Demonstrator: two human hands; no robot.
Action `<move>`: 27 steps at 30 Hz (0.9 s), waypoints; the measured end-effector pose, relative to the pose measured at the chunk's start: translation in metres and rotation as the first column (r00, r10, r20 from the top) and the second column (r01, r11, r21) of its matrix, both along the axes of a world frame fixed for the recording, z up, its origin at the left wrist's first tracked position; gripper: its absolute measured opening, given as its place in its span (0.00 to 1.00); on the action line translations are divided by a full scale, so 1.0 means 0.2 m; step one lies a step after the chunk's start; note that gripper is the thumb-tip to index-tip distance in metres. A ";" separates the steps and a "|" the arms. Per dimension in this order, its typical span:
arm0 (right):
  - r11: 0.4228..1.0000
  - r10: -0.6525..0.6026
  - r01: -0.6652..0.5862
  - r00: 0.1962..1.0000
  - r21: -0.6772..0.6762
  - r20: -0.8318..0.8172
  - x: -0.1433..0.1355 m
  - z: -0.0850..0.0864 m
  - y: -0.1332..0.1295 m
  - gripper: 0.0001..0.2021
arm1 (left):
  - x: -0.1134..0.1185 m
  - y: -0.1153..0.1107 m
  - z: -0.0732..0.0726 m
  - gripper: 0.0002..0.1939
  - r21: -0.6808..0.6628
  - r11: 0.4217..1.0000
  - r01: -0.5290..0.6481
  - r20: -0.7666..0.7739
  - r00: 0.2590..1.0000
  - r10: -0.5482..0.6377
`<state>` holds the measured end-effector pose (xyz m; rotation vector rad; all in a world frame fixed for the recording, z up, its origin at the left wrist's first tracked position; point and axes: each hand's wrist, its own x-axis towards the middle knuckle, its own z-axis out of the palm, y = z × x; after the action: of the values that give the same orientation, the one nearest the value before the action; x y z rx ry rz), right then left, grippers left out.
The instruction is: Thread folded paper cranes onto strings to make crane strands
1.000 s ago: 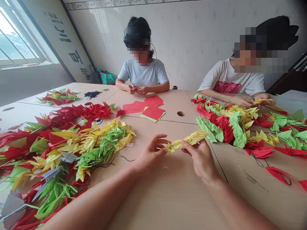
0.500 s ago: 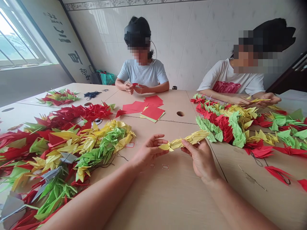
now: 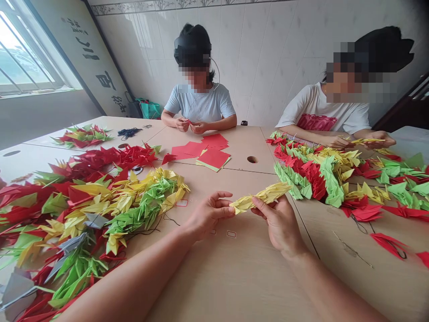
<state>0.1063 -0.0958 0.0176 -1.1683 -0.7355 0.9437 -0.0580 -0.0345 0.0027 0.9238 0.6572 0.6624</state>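
A tight row of yellow folded paper cranes (image 3: 263, 197) is held above the table, tilted up towards the right. My right hand (image 3: 276, 219) is closed round its middle and right part, thumb on the near side. At the left end, the fingertips of my left hand (image 3: 214, 210) pinch the last yellow fold, with the upper fingers slightly curled. Whether a thread runs through the row cannot be made out.
Strings of red, yellow and green folded paper (image 3: 144, 197) cover the left side. Similar strands (image 3: 311, 170) lie at right, near a needle-like tool (image 3: 353, 250). Red paper squares (image 3: 214, 158) lie ahead. Two people (image 3: 201, 105) sit opposite, handling folded paper.
My left hand has shifted slightly right against the row's end. The yellow fold that stuck out there now sits closer to the others. My right hand stays nearly still.
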 end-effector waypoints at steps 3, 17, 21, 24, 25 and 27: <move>1.000 0.013 -0.013 1.000 0.014 0.015 -0.02 0.00 -0.01 0.17 | 0.00 -0.01 0.00 0.21 0.087 0.996 0.018 -0.069 0.998 -0.012; 0.997 0.069 -0.069 0.998 0.020 0.002 -0.06 -0.01 -0.02 0.16 | 0.02 -0.06 0.04 0.20 0.258 0.964 0.070 -0.120 0.992 -0.040; 0.988 0.153 -0.153 0.988 -0.025 0.025 -0.06 -0.01 -0.03 0.17 | 0.02 -0.07 0.04 0.24 0.241 0.955 0.175 -0.131 0.980 -0.146; 0.982 0.182 -0.181 0.983 -0.047 0.013 -0.06 0.00 -0.03 0.18 | 0.02 -0.08 0.05 0.24 0.303 0.939 0.165 -0.157 0.980 -0.122; 0.981 0.189 -0.188 0.982 -0.042 0.009 -0.06 0.00 -0.03 0.19 | 0.02 -0.07 0.06 0.24 0.316 0.935 0.163 -0.163 0.980 -0.116; 0.977 0.214 -0.213 0.977 -0.027 0.009 -0.05 0.01 -0.03 0.18 | 0.01 -0.07 0.07 0.23 0.315 0.934 0.171 -0.180 0.977 -0.118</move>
<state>0.0962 -0.1015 0.0188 -1.1334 -0.8733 1.1286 -0.0550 -0.0488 0.0168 1.3345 0.6214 0.5790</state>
